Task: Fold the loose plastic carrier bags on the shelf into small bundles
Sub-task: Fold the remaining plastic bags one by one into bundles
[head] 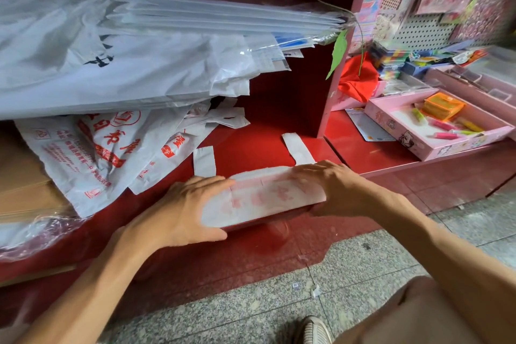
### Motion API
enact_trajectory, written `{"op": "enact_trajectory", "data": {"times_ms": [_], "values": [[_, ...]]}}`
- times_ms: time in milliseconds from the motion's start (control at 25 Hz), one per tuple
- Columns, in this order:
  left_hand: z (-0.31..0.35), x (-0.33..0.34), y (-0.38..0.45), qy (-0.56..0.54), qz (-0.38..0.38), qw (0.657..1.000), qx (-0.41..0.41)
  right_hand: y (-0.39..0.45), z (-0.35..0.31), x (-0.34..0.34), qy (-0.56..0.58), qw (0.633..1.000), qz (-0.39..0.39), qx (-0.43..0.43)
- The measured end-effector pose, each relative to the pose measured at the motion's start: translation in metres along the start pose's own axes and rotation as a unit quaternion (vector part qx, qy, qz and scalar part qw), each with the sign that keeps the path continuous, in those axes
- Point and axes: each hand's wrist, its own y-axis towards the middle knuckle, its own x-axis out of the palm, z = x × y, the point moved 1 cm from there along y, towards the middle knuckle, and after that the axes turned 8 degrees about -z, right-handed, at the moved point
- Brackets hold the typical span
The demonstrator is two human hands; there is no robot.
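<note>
Both hands, left and right, pressed flat with straight fingers on a limp, slippery carrier bag between them, best pinched at its folded edges.

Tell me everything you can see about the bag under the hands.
The bag is thin white plastic with faint red print, folded into a long flat strip at the red shelf's front edge. Its two handles stick out behind, flat on the shelf. The left hand and right hand press on its ends, fingers straight.
</note>
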Motion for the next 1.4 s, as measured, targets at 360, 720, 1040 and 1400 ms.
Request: {"op": "enact_trajectory", "data": {"times_ms": [360, 720, 1040, 1400], "values": [[-0.008, -0.005, -0.002, -0.353, 0.117, 0.916, -0.151, -0.013, 0.015, -0.011, 0.449, 0.871, 0.166, 0.113], [0.0, 0.001, -0.001, -0.4, 0.207, 0.874, -0.181, 0.012, 0.01, -0.002, 0.337, 0.909, 0.198, 0.147], [-0.016, 0.0, -0.008, -0.194, 0.077, 0.971, -0.112, 0.002, 0.014, -0.004, 0.283, 0.954, 0.072, 0.067], [-0.017, -0.029, -0.016, -0.235, 0.236, 0.942, -0.039, 0.006, 0.001, -0.012, 0.198, 0.977, 0.076, -0.03]]}}
